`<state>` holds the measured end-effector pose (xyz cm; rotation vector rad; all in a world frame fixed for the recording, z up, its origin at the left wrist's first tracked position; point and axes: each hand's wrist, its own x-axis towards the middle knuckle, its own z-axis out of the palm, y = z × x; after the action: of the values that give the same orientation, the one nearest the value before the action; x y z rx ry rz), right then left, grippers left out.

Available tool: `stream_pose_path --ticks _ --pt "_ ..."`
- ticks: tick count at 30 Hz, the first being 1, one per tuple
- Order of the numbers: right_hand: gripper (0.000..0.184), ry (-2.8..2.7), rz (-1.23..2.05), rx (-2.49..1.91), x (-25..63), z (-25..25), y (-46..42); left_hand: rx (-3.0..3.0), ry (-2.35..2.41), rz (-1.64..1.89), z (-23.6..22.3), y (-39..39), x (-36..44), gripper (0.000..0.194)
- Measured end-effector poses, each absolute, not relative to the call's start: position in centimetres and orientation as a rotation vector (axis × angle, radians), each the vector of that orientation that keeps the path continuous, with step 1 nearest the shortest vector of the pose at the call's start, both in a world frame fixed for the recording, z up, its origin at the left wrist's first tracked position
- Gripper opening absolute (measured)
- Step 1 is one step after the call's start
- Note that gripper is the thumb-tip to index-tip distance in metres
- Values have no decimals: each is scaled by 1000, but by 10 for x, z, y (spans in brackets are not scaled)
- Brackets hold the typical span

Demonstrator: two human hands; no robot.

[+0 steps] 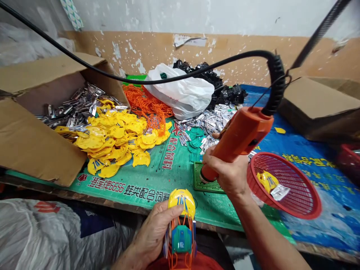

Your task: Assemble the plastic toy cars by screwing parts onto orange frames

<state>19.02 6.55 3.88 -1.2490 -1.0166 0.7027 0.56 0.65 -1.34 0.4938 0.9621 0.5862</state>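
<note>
My left hand (153, 232) is closed around a partly assembled toy car (181, 238) at the table's front edge. Its yellow front piece carries blue markings, and a green block sits amid an orange frame behind it; my thumb presses on the yellow part. In my right hand (225, 168) is an orange electric screwdriver (242, 131), fingers wrapped round its body. The tool slants with its lower end over a small green perforated tray (199, 180). What lies in the tray under the tip is too small to make out.
Yellow parts (112, 135) spill from a cardboard box (36, 150) at left. Behind lie orange frames (152, 112), a white bag (180, 90), silver pieces (208, 120) and black parts (233, 93). A red basket (306, 195) stands at right. A black cable (112, 75) crosses overhead.
</note>
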Motion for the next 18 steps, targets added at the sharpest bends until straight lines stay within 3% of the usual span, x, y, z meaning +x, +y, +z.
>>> stream_pose_path --ticks 10,15,18 --pt "16 -1023 685 -1299 190 33 66 446 973 598 -9 8 9 34" --pt "26 -1012 703 -1234 190 31 64 432 980 601 -10 8 10 32" --pt "21 -1019 676 -1260 188 32 63 452 1004 596 -10 8 10 33"
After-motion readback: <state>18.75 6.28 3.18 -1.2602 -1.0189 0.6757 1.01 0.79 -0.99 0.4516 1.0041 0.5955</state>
